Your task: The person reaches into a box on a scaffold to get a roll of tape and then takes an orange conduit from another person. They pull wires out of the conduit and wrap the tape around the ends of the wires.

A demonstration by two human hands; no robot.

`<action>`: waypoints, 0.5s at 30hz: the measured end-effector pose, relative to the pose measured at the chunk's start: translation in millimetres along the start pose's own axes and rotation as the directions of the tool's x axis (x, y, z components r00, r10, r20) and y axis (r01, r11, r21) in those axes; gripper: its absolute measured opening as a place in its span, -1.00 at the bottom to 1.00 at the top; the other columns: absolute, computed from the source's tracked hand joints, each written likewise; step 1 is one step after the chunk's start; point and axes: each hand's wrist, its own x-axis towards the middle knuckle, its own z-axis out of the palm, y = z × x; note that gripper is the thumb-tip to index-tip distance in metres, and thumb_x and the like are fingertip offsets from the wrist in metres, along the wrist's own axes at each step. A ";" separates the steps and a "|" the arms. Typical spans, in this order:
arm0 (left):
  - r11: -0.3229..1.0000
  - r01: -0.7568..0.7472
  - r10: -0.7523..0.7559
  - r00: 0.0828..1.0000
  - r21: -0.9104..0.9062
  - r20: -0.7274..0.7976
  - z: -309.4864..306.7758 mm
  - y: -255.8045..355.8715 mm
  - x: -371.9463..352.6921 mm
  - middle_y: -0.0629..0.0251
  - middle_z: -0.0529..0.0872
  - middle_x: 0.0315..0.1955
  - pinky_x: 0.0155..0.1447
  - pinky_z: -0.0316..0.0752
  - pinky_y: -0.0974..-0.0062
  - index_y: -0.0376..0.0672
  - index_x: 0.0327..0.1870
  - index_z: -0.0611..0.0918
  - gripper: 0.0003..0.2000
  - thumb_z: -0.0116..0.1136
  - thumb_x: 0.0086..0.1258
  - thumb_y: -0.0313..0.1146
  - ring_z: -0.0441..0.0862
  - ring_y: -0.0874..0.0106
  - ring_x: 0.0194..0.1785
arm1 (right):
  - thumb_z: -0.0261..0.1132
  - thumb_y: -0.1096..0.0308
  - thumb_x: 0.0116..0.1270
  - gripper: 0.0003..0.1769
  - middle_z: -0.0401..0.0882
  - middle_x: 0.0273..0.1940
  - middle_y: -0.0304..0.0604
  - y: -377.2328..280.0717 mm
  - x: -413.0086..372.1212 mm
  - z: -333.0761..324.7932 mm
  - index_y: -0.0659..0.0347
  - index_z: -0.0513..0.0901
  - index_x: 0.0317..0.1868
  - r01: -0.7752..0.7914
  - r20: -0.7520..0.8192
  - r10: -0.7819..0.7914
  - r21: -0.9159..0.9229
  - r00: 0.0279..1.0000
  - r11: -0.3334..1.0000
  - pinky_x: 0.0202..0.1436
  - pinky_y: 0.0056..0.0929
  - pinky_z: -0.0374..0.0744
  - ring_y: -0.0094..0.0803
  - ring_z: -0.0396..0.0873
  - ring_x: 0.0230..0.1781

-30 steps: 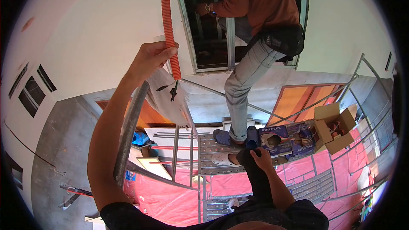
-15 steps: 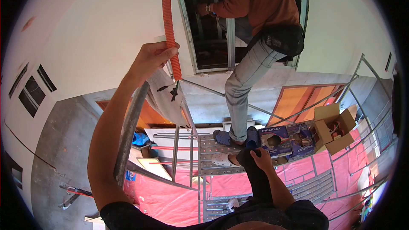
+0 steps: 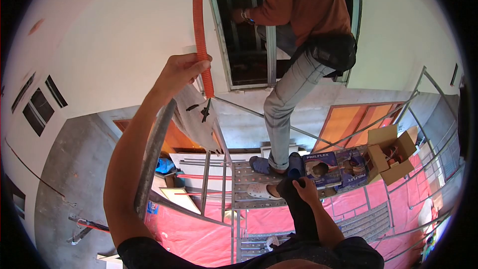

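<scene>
An orange corrugated conduit (image 3: 200,25) hangs down from the top of the view. My left hand (image 3: 185,72) is closed around it near its lower end, with thumb and fingers pinching it. Dark wire ends wrapped in black tape (image 3: 205,113) stick out below the conduit. Low in the view, my right hand (image 3: 305,190) rests on the knee of my dark trousers (image 3: 300,214), its thumb apart from the fingers, which are partly hidden. I see nothing held in it.
A co-worker in a brown shirt (image 3: 311,0) leans into a wall opening, one leg on the scaffold platform (image 3: 241,187). Two PHILFLEX boxes (image 3: 321,162) and an open carton (image 3: 393,154) stand beside that foot. A grey scaffold pipe (image 3: 152,157) runs beside my left arm.
The view has shifted slightly, so the conduit and my left hand appear a little lower and to the right. Both hands keep their positions. The co-worker's hand in the opening has moved slightly.
</scene>
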 end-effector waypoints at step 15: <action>0.999 0.002 -0.001 1.000 -0.032 0.018 -1.9 -4.3 2.2 0.52 0.50 -0.56 -0.36 0.29 0.61 -0.26 -0.02 0.71 -0.64 0.28 0.39 -0.12 0.27 0.66 -0.49 | 0.32 -0.17 0.23 -0.40 0.66 -0.14 0.14 1.9 2.3 1.8 0.25 0.63 -0.05 0.044 -0.029 -0.043 0.022 0.999 0.999 0.03 -0.06 0.55 0.09 0.60 -0.05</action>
